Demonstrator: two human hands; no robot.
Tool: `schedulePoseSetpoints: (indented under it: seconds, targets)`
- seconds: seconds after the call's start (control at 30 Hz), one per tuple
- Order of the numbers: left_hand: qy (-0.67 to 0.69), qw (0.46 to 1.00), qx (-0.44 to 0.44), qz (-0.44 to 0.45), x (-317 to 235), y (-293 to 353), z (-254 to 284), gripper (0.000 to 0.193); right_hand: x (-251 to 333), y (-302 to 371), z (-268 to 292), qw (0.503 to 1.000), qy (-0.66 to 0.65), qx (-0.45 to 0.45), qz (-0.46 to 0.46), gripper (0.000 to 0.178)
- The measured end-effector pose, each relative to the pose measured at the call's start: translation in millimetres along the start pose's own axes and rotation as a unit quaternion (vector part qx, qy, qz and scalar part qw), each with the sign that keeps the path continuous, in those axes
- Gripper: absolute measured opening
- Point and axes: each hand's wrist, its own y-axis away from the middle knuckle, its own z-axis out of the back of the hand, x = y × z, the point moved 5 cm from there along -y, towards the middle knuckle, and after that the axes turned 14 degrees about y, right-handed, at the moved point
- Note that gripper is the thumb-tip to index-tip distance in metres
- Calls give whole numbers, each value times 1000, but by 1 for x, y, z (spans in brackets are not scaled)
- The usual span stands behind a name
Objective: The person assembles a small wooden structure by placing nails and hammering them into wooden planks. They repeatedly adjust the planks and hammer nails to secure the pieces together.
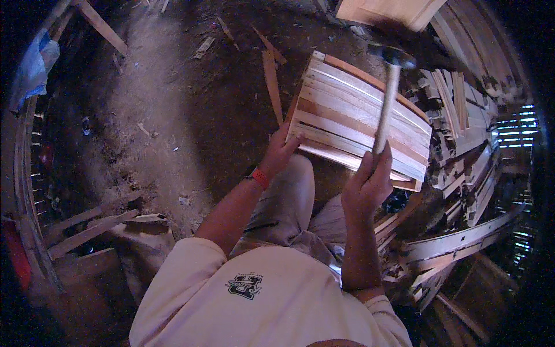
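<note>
In front of my knees a slatted wooden panel [341,110] is held at a slant, its pale and reddish slats side by side on a frame. My left hand [282,151] grips its near left corner, thumb on the slats and fingers round the edge. A hammer [388,104] with a pale wooden handle is in my right hand [369,178], fingers closed low on the handle. Its dark head is raised toward the far right corner, in front of the slats from this view. Whether the panel has a box behind it is hidden.
Stacked wood offcuts [462,139] crowd the right side, with a long curved board [457,243] below them. Another wooden piece [387,13] stands at the far edge. Loose strips [270,81] lie on the dirt floor [156,87]. More planks [95,231] are at lower left.
</note>
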Motion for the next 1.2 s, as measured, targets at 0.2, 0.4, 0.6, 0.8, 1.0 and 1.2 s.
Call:
schedulePoseSetpoints:
  seconds: [0.2,0.4,0.6,0.8,1.0,1.2]
  targets:
    - [-3,1000,2,15,1,-2,-3,43,-28,2,-71,933,233,274,15,35]
    - [-9,1000,7,-22,12,-6,6,45,-4,-3,-10,999,-11,-2,32,36]
    - [-3,1000,8,6,9,-5,-1,46,-32,6,-75,949,158,273,20,32]
    - [-18,1000,5,-10,4,-1,2,46,0,-2,-21,999,8,-15,38,42]
    - [6,1000,16,-3,7,-8,-12,47,-36,15,-81,950,141,278,-15,38]
    - [-2,999,-18,35,52,-15,16,38,-71,50,-26,992,56,116,4,31]
